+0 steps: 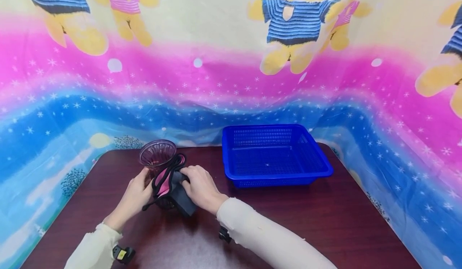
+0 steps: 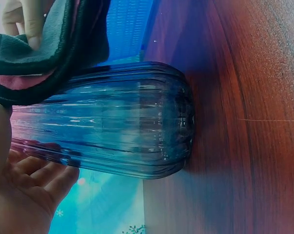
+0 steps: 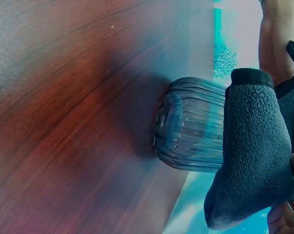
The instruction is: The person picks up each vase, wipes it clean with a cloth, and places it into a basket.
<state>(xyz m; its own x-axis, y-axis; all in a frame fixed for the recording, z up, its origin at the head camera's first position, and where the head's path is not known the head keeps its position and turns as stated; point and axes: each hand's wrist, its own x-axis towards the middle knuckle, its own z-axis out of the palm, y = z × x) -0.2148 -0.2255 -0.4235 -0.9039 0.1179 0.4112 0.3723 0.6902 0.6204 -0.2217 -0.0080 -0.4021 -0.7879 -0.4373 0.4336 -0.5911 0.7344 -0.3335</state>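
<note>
A clear ribbed glass vase (image 1: 157, 150) with a flared rim stands upright on the left part of the table. My left hand (image 1: 132, 195) grips it from the left below the rim; in the left wrist view the fingers (image 2: 47, 178) curl along its side. With my right hand (image 1: 200, 185) I hold a grey cloth (image 1: 179, 189) with black edging and a pink reverse side against the vase's right side. Folded over, the cloth covers part of the glass in both wrist views. The vase's base (image 3: 173, 124) rests on the tabletop.
A blue plastic basket (image 1: 278, 176) with perforated walls sits at the back right of the dark red-brown wooden table (image 1: 296, 225). Behind the table hangs a printed curtain (image 1: 202, 84) with bears and snowflakes.
</note>
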